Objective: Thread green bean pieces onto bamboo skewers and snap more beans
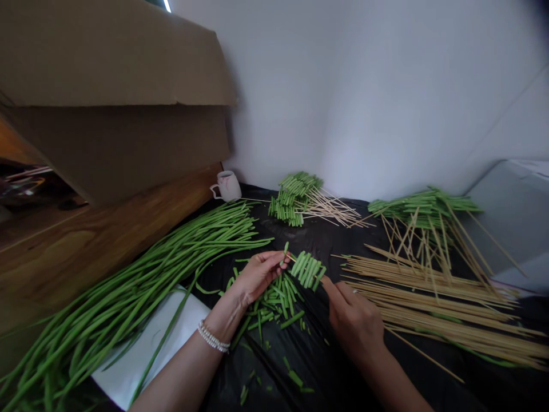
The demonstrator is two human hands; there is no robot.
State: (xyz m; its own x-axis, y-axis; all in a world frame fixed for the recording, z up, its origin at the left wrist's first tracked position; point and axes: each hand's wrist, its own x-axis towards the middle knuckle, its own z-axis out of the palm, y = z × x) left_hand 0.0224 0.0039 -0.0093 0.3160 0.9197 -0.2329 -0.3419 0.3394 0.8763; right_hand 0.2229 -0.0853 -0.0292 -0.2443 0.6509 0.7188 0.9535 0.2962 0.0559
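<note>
My left hand [257,273] pinches a short green bean piece [285,250] at the tip of a thin bamboo skewer. A row of cut bean pieces [309,269] sits threaded on that skewer between my hands. My right hand [354,317] grips the skewer's other end, fingers closed round it, just right of the threaded pieces. Under my left hand lies a heap of cut bean pieces [274,303] on the black sheet [326,366].
A big pile of long beans [141,280] runs along the left over a white board [141,355]. Loose skewers [437,303] lie right. Finished bean skewers [295,197] and another stack [422,206] sit by the wall. A white cup [227,185] and cardboard box [111,91] stand left.
</note>
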